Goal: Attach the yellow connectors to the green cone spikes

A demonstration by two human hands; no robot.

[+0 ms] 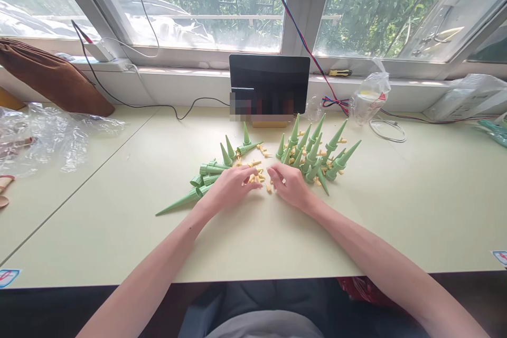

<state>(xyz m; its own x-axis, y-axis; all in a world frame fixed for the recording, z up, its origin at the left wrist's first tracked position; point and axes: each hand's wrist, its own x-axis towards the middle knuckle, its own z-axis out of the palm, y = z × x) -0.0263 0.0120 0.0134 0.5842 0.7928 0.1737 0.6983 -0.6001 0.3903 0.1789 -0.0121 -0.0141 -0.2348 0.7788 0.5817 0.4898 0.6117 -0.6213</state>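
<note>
My left hand [232, 186] and my right hand [289, 184] rest palm down on the pale table [119, 232], fingertips nearly meeting over a scatter of small yellow pieces [259, 174]. Both hands have their fingers curled down onto the pieces; what they pinch, if anything, is hidden. A group of green cone spikes [317, 156] stands just beyond my right hand. More green spikes [214, 171] lie by my left hand, and a long one [178, 203] lies flat to its left.
A dark tablet [269, 84] stands at the back against the window sill. Crumpled clear plastic [51, 137] and a brown bag [51, 79] are at the left. A plastic bag [370, 95], cables and a white coil [388, 131] sit at the right.
</note>
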